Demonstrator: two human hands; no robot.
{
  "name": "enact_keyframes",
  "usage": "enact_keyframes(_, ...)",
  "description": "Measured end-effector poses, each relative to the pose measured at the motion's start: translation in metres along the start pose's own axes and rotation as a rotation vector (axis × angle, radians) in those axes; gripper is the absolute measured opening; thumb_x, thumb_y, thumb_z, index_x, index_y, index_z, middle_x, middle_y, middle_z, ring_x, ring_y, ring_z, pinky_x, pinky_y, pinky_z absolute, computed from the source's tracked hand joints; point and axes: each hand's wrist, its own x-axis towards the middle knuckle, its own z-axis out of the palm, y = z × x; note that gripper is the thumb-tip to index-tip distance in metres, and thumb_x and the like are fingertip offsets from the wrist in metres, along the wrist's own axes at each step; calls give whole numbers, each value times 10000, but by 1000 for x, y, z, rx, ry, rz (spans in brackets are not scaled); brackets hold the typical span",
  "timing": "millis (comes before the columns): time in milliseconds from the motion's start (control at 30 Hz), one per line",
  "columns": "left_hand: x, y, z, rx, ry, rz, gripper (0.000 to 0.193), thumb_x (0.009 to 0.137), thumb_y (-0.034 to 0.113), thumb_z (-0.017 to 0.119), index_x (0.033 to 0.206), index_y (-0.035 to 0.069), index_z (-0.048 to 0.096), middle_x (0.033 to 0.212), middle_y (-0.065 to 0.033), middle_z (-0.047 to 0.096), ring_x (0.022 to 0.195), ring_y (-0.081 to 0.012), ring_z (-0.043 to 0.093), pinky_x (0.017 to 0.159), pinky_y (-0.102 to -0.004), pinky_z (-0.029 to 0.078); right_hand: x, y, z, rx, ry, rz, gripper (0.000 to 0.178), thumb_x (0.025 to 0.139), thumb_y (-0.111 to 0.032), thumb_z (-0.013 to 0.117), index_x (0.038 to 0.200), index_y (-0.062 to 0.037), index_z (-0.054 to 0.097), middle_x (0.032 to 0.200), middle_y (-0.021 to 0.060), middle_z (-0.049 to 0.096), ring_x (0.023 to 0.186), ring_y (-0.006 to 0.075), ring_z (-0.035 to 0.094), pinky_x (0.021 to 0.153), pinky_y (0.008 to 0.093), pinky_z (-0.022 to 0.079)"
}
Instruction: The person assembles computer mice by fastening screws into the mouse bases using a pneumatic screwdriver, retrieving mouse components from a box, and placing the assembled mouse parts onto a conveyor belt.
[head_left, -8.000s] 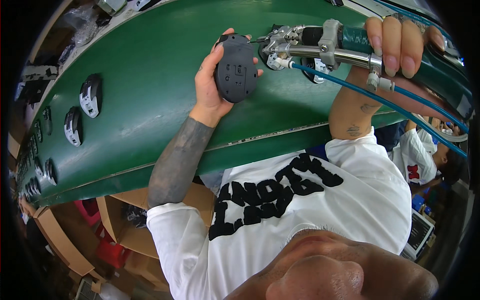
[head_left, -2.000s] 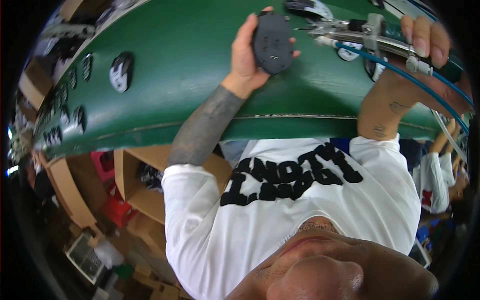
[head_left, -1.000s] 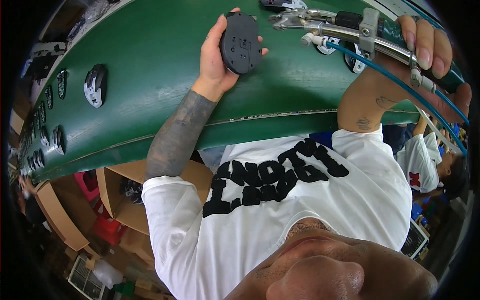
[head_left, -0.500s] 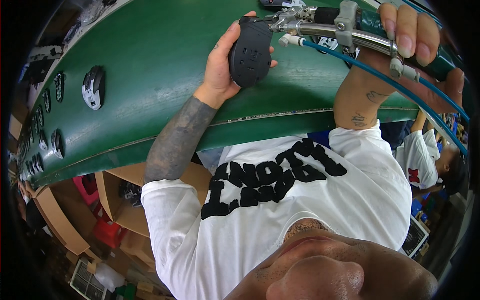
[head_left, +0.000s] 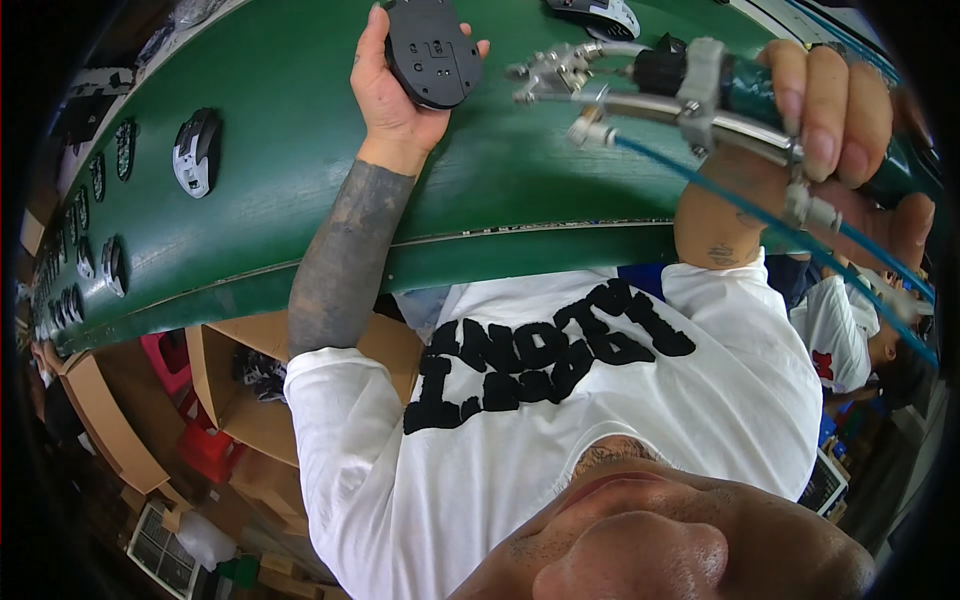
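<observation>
My left hand [head_left: 398,122] is closed round a dark computer mouse [head_left: 434,60], holding it up with its flat underside and screw holes showing. My right hand [head_left: 835,112] wraps round a dark green, powered screwdriver [head_left: 748,92] with a curved metal feed tube and blue air hoses. The driver's metal tip, blurred by motion, lies to the right of the mouse and apart from it. Beyond the tip, another mouse [head_left: 608,18] in black and silver rests on the green work surface [head_left: 300,190].
A black and white mouse [head_left: 195,152] sits on the left of the green surface, with several mouse parts [head_left: 84,255] in rows farther left. Below the edge stand an open cardboard box [head_left: 230,385] and a red stool [head_left: 212,445]. Another person [head_left: 838,330] is at the right.
The mouse in my left hand has come away from the driver tip, moving up and left. My right hand keeps the screwdriver, whose tip end has dropped slightly.
</observation>
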Motion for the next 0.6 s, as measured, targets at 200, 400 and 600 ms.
enact_keyframes(200, -6, 1, 0, 12, -141, 52, 389, 929, 328, 503, 1295, 197, 505, 1200, -80, 589, 907, -266, 615, 809, -494, 521, 15, 9, 54, -19, -63, 18, 491, 752, -563, 599, 940, -112, 558, 897, 48, 603, 889, 154, 558, 845, 283, 365)
enact_keyframes(400, -8, -2, 3, 38, -159, 30, 397, 929, 318, 489, 1301, 180, 494, 1205, -83, 585, 920, -266, 616, 809, -486, 527, 26, 22, 48, -44, -119, 42, 498, 764, -546, 611, 995, -111, 536, 892, 33, 601, 877, 145, 566, 833, 280, 370)
enact_keyframes(600, -13, -6, 7, 39, -162, 64, 396, 938, 312, 465, 1307, 168, 482, 1206, -85, 584, 924, -262, 618, 809, -477, 529, 32, 26, 69, -55, -168, 51, 512, 776, -529, 623, 1049, -111, 515, 886, 18, 598, 865, 136, 575, 821, 276, 374)
